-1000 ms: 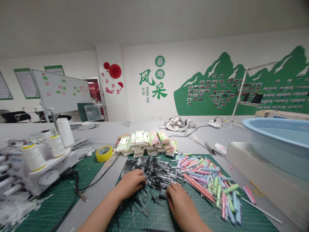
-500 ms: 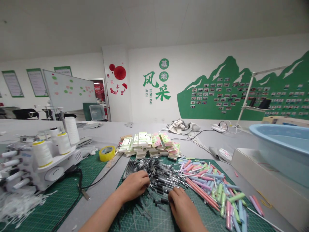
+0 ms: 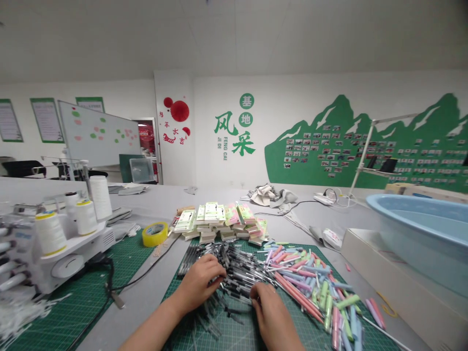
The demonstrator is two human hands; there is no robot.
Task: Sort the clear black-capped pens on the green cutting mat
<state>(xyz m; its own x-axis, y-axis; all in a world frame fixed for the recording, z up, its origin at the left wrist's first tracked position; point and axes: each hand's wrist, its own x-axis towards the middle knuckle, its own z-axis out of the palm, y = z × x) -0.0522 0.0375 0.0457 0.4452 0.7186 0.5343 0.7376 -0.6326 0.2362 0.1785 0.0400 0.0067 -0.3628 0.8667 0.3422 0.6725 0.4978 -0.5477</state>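
A heap of black-and-clear pens (image 3: 241,269) lies on the green cutting mat (image 3: 234,336) in front of me. At the heap's near left side is my left hand (image 3: 203,278), its thumb and fingers curled close together over the pens. My right hand (image 3: 269,307) rests at the near right edge, fingers bent inward beside the pen ends. What either hand has between its fingertips is hidden or too small to name. Small dark loose pieces (image 3: 234,314) lie on the mat between the hands. To the right spreads a pile of pastel plastic tubes (image 3: 323,287).
Small boxes (image 3: 215,219) are stacked behind the pens. Yellow tape (image 3: 155,235) and a sewing machine with thread cones (image 3: 69,253) stand left. A blue basin (image 3: 420,229) sits over a white box (image 3: 395,273) on the right. Crumpled cloth (image 3: 270,195) lies farther back.
The view has shifted slightly, so most of the scene sits a little farther left. My hands stay at the near side of the pen heap, with only small finger movements.
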